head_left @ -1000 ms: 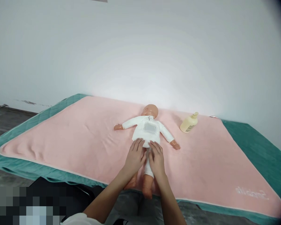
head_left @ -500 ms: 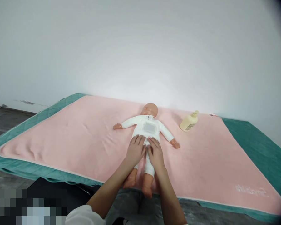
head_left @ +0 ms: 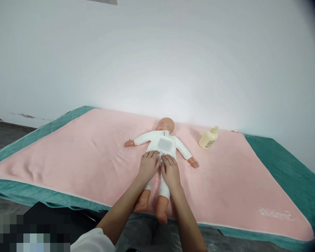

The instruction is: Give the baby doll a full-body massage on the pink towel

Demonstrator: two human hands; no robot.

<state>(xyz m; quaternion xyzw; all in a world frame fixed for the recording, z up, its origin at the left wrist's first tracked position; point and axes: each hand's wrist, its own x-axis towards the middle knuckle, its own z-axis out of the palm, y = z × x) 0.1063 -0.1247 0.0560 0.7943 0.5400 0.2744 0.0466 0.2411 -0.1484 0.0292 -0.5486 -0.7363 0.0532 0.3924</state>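
A baby doll (head_left: 165, 144) with a white cloth body lies face down, its arms spread and its feet toward me. A pale rectangular patch is set in its back. My left hand (head_left: 149, 163) rests flat on the left side of the doll's bottom, fingers stretched out. Beside it, almost touching, my right hand (head_left: 170, 169) lies on the right side with its fingers extended. Both palms hide the doll's hips and upper legs. To the right of the doll a pale yellow pump bottle (head_left: 208, 138) stands on the blanket.
The doll and bottle are on a pink blanket (head_left: 76, 157) spread over a green padded cover (head_left: 286, 154). A white wall (head_left: 157, 63) rises directly behind. Something black (head_left: 49, 224) is below the near edge at left, close to a pixelated patch.
The view has shifted slightly, so everything sits a little further left and lower. My hands stay on the doll's bottom; the doll and bottle keep their places.
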